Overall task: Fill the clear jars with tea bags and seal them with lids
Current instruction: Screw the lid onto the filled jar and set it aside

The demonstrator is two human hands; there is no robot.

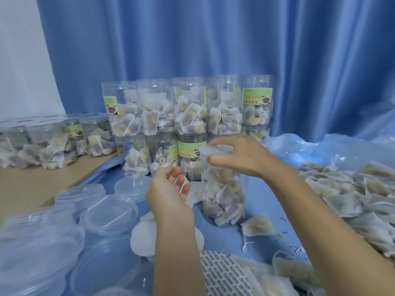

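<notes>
Edges: we see the blue-covered worktop bounded at the back by a blue pleated curtain, with a brown cardboard sheet lying along its left part.
Open room: we find bare blue cover only in a narrow patch in front of and to the right of the jar we work on.
Task jar: our tall clear plastic jar stands upright at the centre of the worktop, packed with white mesh tea bags.
Jar mouth: a patterned silver seal disc lies over the opening.
Right hand: our fingers curl round the top rim of the jar and grip it.
Left hand: it is held palm-up just beside the jar, fingers loosely curled around a white string and small tag.
Right side: a wide heap of loose tea bags fills that flank, one stray bag lying near the jar's base.
Left side: clear round plastic lids crowd the near-left corner.
Near edge: white round liner discs and a sheet of patterned seals lie between our forearms.
Behind: filled labelled jars are stacked in two tiers close behind our hands, and a lower row of filled jars sits on the cardboard.
</notes>
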